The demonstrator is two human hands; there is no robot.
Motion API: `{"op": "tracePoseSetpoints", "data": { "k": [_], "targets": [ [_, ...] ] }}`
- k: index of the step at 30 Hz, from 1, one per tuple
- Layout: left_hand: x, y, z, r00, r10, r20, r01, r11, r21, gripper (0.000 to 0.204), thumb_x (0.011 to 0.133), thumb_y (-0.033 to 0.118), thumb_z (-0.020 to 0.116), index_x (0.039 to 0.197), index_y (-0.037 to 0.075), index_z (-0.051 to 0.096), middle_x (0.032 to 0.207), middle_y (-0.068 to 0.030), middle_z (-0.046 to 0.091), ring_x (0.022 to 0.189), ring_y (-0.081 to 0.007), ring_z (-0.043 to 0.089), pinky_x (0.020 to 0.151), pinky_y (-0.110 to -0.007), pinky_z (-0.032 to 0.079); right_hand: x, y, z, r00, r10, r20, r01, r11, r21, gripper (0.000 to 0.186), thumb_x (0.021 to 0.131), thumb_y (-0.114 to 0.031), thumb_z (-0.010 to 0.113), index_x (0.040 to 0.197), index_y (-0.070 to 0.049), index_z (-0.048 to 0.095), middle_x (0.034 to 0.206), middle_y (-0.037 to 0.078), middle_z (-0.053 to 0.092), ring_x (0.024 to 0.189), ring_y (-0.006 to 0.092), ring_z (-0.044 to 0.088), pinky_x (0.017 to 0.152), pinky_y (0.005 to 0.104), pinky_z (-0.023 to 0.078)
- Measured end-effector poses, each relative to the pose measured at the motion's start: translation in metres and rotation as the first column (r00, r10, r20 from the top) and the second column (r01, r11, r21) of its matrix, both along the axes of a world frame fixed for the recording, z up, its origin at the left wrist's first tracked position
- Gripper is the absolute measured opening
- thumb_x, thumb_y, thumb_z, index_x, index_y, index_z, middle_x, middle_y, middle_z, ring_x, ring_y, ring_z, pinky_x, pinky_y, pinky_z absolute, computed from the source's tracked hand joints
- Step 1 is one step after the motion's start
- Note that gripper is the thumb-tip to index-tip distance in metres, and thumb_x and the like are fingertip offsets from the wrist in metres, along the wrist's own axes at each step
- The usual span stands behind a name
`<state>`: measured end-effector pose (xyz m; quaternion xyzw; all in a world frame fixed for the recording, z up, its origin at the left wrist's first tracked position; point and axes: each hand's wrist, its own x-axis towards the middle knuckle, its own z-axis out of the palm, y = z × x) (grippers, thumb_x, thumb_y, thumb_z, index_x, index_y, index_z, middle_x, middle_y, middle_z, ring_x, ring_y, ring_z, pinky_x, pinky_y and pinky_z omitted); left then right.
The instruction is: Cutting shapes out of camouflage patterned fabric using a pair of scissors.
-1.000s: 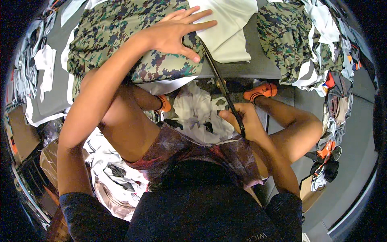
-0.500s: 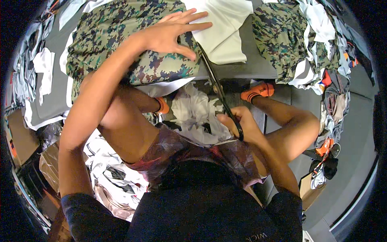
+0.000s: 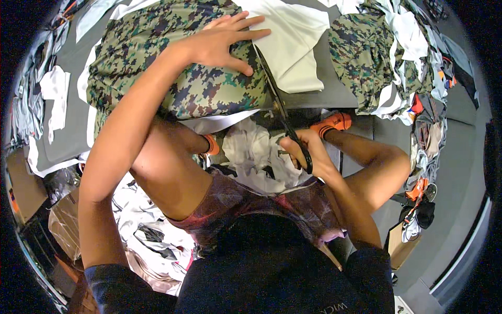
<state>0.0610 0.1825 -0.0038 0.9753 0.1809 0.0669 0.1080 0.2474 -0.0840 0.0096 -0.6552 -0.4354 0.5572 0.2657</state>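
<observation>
My left hand rests with fingers spread on a camouflage-print fabric. Its fingertips reach over onto a white fabric at the right. In my right hand is a pair of long black scissors, gripped by the handles near my lap. The blades point away from me, along the border where the camouflage meets the white. Whether the blades are parted is hard to tell. A strip of white shows under the camouflage's near edge.
More camouflage pieces lie at the far right of the grey surface. White scraps fill the space between my legs, and a white cloth heap sits at my left. Cardboard boxes stand at the left edge.
My right hand has pushed the scissors a little farther away from me along the fabric border. The fabrics sit slightly lower and more to the right. My left hand stays spread, nearly in place.
</observation>
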Motion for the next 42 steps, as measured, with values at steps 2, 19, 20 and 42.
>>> {"op": "tracePoseSetpoints", "data": {
  "k": [2, 19, 20, 42],
  "targets": [
    [-0.001, 0.000, -0.001, 1.000, 0.006, -0.004, -0.006, 1.000, 0.006, 0.085, 0.074, 0.046, 0.070, 0.148, 0.026, 0.033, 0.157, -0.0010, 0.020, 0.145, -0.0297, 0.016, 0.117, -0.046, 0.016, -0.001, 0.001, -0.001, 1.000, -0.004, -0.004, 0.004, 1.000, -0.003, 0.051, 0.085, -0.039, 0.067, 0.052, -0.005, 0.048, 0.050, -0.005, 0.037, 0.048, 0.0086, 0.031, 0.044, 0.0265, 0.027],
    [-0.001, 0.001, 0.003, 1.000, 0.002, -0.017, -0.003, 0.999, -0.033, 0.084, 0.074, 0.045, 0.069, 0.148, 0.027, 0.033, 0.157, -0.0018, 0.021, 0.145, -0.0291, 0.016, 0.117, -0.045, 0.015, 0.005, 0.011, 0.004, 0.999, 0.003, -0.054, -0.007, 0.998, -0.062, 0.053, 0.085, -0.040, 0.068, 0.050, -0.007, 0.045, 0.050, -0.005, 0.035, 0.047, 0.0088, 0.030, 0.043, 0.0270, 0.025],
    [-0.002, 0.001, 0.003, 1.000, 0.003, -0.020, -0.004, 0.999, -0.034, 0.084, 0.074, 0.045, 0.069, 0.148, 0.027, 0.033, 0.157, -0.0018, 0.021, 0.145, -0.0290, 0.016, 0.117, -0.045, 0.015, 0.003, 0.010, 0.001, 0.999, 0.000, -0.032, -0.002, 0.999, -0.044, 0.054, 0.085, -0.040, 0.069, 0.050, -0.007, 0.045, 0.050, -0.004, 0.035, 0.047, 0.0089, 0.029, 0.043, 0.0272, 0.025],
    [0.004, -0.007, 0.018, 0.994, 0.023, -0.104, -0.027, 0.999, -0.036, 0.087, 0.074, 0.048, 0.068, 0.149, 0.028, 0.031, 0.158, -0.0025, 0.019, 0.144, -0.0310, 0.018, 0.117, -0.047, 0.015, -0.003, 0.007, -0.003, 0.988, -0.014, 0.156, 0.010, 1.000, 0.028, 0.058, 0.082, -0.043, 0.072, 0.049, -0.005, 0.044, 0.047, -0.003, 0.034, 0.044, 0.0114, 0.029, 0.042, 0.0300, 0.026]
  ]
}}
